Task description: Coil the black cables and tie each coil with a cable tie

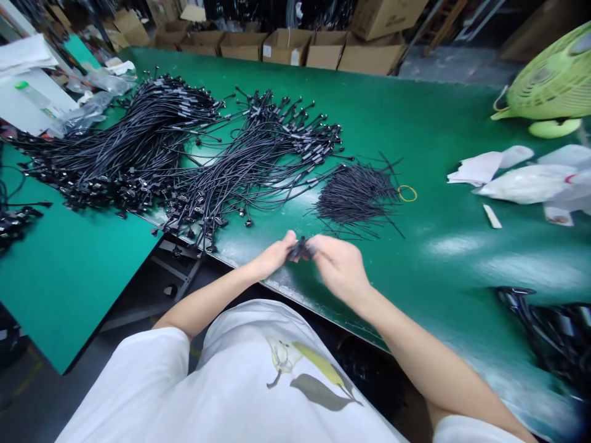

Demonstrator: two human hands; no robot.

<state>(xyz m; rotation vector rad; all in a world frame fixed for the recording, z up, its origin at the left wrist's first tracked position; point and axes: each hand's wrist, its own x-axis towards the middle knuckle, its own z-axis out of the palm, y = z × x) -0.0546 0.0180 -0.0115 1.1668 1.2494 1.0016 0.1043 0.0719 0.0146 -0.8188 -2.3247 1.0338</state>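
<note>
Near the table's front edge, my left hand (276,254) and my right hand (340,263) come together, fingers closed round a small bunched black cable (301,248). Motion smears the right fingers, and most of the cable is hidden inside the grip. Just beyond the hands lies a loose pile of thin black twist ties (353,195). To its left spreads a heap of black cables (258,151) with small plugs on their ends.
A second, larger cable heap (152,123) lies further left. Thicker black cables (554,332) sit at the right, below white plastic bags (526,184) and a green basket (549,80). A yellow rubber band (407,193) lies beside the ties. Cardboard boxes (286,47) line the table's far side.
</note>
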